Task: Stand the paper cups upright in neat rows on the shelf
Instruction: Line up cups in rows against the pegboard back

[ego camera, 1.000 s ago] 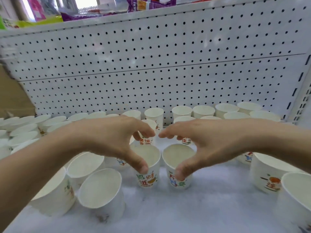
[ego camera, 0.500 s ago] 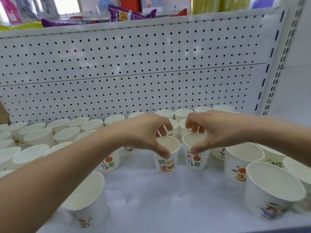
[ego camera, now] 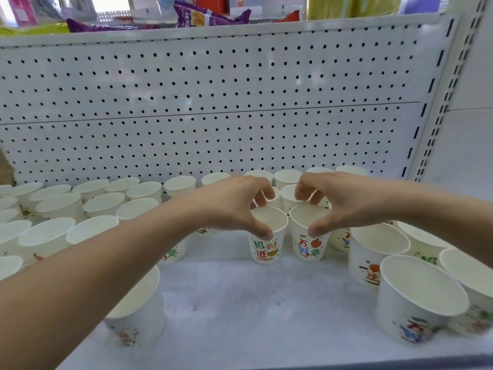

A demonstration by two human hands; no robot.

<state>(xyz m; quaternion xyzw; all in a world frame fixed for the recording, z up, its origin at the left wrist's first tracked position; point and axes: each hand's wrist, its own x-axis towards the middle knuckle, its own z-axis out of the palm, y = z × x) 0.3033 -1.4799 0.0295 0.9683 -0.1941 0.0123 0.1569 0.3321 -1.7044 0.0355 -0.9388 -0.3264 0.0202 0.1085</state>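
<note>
The left hand (ego camera: 234, 206) pinches the rim of the left cup (ego camera: 265, 245) and the right hand (ego camera: 344, 206) that of the right cup (ego camera: 309, 245), both cups upright, just beside each other mid-shelf (ego camera: 240, 303), directly forward of the rows (ego camera: 286, 177) along its back edge.

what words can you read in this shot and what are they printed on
"招财进": left cup, pinched by the left hand
"万如意": right cup, pinched by the right hand
"一" and "连": larger cup to the right; the rest is hidden
Too blurred to read: purple snack bag and the other cups' prints
</note>
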